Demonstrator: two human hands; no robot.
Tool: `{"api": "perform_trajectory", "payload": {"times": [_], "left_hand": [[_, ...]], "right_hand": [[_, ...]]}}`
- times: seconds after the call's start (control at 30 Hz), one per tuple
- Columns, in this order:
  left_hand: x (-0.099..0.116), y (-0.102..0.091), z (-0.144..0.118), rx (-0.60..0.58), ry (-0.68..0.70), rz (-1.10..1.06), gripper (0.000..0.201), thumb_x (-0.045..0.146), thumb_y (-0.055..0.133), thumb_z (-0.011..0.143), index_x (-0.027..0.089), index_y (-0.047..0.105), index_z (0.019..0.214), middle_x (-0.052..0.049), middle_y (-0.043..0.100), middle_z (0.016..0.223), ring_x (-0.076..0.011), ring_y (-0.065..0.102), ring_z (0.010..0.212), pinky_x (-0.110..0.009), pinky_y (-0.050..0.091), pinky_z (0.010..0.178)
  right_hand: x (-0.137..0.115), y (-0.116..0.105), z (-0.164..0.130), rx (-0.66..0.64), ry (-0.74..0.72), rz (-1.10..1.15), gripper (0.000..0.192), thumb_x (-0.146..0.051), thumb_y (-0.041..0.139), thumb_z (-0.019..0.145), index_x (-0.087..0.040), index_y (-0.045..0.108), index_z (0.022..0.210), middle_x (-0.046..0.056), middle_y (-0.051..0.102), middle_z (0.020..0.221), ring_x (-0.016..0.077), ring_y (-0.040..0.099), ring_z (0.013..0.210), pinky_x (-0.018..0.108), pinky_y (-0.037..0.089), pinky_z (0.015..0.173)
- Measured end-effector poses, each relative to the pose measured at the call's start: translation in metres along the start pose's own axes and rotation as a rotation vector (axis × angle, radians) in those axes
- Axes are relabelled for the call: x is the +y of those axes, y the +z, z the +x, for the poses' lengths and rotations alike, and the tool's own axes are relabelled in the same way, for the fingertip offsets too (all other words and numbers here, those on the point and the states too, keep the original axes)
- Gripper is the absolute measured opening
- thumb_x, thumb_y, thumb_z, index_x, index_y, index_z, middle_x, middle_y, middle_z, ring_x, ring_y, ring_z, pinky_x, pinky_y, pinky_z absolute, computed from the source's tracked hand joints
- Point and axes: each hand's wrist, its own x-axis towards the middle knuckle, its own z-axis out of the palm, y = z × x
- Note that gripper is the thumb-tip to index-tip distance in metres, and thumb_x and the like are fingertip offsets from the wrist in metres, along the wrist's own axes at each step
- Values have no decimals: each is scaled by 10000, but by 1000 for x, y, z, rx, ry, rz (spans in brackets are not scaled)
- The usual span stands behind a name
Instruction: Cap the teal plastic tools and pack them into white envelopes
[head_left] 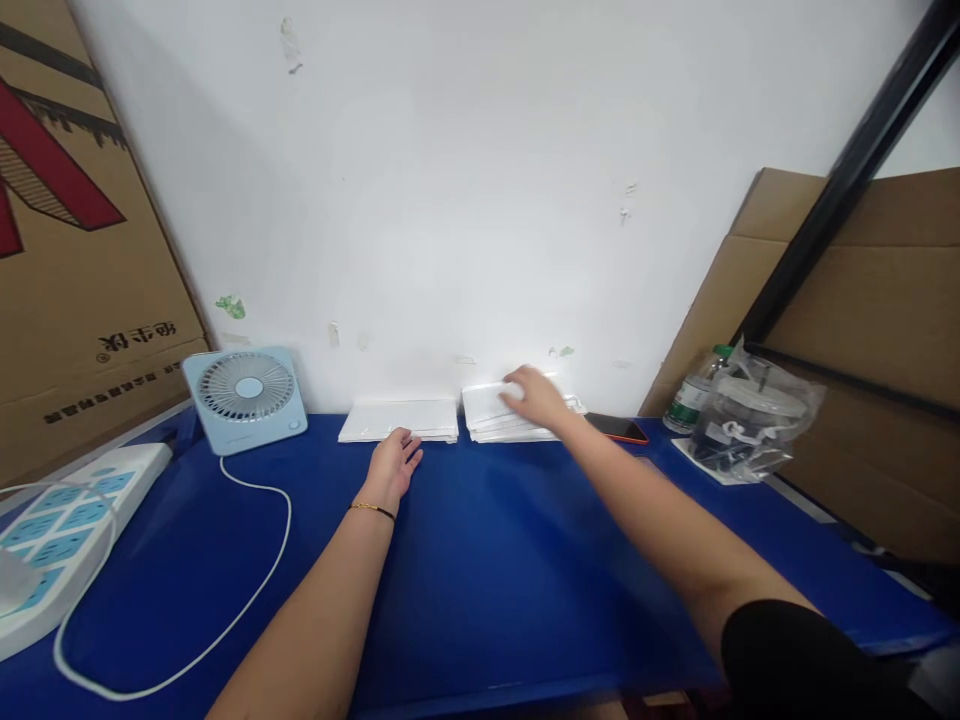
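Observation:
Two low stacks of flat white packets lie side by side against the wall at the back of the blue table. My left hand (394,462) is at the front edge of the left stack (397,418), palm turned inward, its fingers loosely apart and nothing held. Over the right stack (487,403) is my right hand (536,398), slightly blurred. Its thumb and fingers are at the back edge of the top white packet, which looks a little raised. What these packets are made of I cannot make out. Part of the right stack is hidden behind my hand.
A light-blue fan (247,400) with a white cable (281,550) and a power strip (82,530) are on the left. On the right are a phone (619,429), a bottle (694,395) and a bagged cup (750,420). Cardboard (97,250) borders the left side.

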Motion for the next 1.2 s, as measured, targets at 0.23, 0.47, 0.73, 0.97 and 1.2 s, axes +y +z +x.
{"api": "perform_trajectory", "payload": {"times": [0.23, 0.47, 0.73, 0.97, 1.2], "left_hand": [[4, -4, 0, 75, -25, -82, 75, 189, 508, 735, 203, 490, 806, -66, 531, 1072, -179, 544, 1092, -287, 470, 830], [8, -3, 0, 107, -4, -175, 213, 321, 518, 735, 236, 498, 929, -68, 565, 1083, -187, 561, 1060, -316, 482, 836], [-4, 3, -6, 45, 198, -374, 269, 288, 462, 740, 196, 529, 984, -37, 637, 847, -183, 634, 851, -298, 528, 765], [-2, 26, -48, -59, 451, -293, 408, 235, 529, 737, 280, 505, 1142, 13, 650, 968, -151, 635, 920, -281, 509, 833], [18, 45, -99, -208, 590, -234, 500, 260, 631, 714, 237, 528, 1203, -29, 662, 862, -169, 640, 826, -273, 507, 730]], "right_hand": [[-96, 68, -4, -182, -355, -252, 229, -208, 525, 804, -92, 604, 985, 151, 612, 982, 277, 518, 968, 381, 351, 832], [-101, 59, -18, -182, -324, -252, 239, -173, 370, 901, -130, 595, 971, 124, 612, 939, 203, 581, 771, 286, 356, 610], [-70, 24, -119, -140, -408, 1, 240, -132, 421, 834, -198, 621, 948, 77, 613, 904, 181, 550, 772, 292, 389, 698], [-45, 5, -135, -197, -72, 457, 882, -285, 747, 597, -261, 330, 1374, 99, 380, 1340, 281, 386, 1223, 413, 355, 988], [-16, 9, -128, -436, -99, 697, 1211, -482, 825, 462, -252, 169, 1453, 126, 246, 1461, 324, 264, 1327, 472, 241, 1080]]}}
